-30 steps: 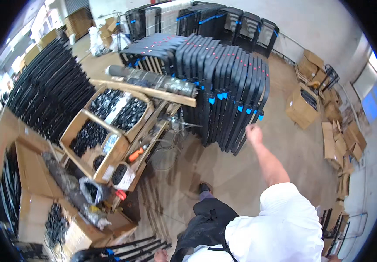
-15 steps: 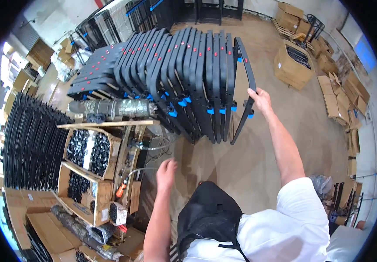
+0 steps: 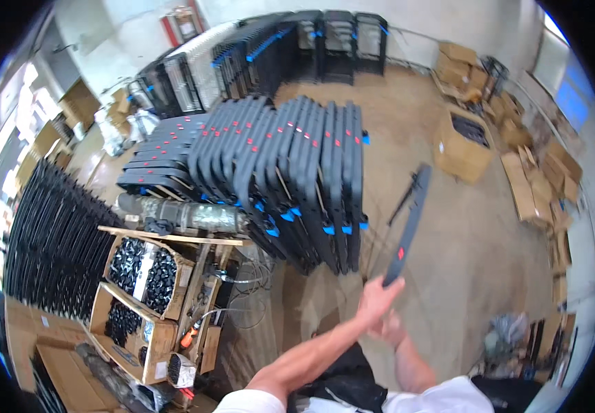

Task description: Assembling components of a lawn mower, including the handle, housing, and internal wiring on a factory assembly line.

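Right of the row of black frames [image 3: 252, 155], one separate dark frame [image 3: 409, 224] was tilted, apart from the row, its near end clamped in the left hand [image 3: 378, 301]; the right hand [image 3: 389, 328] was curled just beside the left, couldn't tell if it gripped anything. Looked stiff and fairly light, maybe slick on the smooth face, probably swingy from one end, so spread-apart holds along its length seemed best.

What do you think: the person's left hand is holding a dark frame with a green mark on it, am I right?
Not quite: the mark is red, not green, as the head view shows. The person's left hand is indeed holding the dark frame.
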A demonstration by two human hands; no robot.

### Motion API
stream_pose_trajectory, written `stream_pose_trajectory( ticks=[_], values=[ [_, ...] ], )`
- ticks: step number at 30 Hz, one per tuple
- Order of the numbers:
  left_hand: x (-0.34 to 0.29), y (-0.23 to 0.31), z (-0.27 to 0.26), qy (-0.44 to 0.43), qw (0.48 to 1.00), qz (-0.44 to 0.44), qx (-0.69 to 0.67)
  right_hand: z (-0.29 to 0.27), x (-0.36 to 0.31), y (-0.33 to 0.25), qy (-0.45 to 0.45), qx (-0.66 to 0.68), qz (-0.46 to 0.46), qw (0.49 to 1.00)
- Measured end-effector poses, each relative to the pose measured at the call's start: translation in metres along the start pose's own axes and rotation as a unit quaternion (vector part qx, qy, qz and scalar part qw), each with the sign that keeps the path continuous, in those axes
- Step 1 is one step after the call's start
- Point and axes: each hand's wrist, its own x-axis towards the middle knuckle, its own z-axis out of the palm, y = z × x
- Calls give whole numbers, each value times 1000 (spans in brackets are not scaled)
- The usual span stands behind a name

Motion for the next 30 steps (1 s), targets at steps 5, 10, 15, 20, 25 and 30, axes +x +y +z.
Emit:
stream_pose_trajectory(
  ticks=[5,10,15,20,25,30],
  values=[
    [-80,15,-86,-28,996,-78,-35,51,48,53,264,-7,-88,960],
    [-150,-4,-175,-25,987,44,-153,46,122,54,377,26,-113,919],
    [-294,-56,-310,206,948,65,-232,148,101,17,319,-120,-181,922],
    [-430,-145,-390,575,769,82,-267,265,97,-73,270,-247,-270,891],
    [-561,-279,-435,766,615,-48,-181,382,183,-15,76,-391,-203,895],
    [-670,-359,-449,799,545,-118,-226,548,264,166,-41,-449,-64,890]
  ],
)
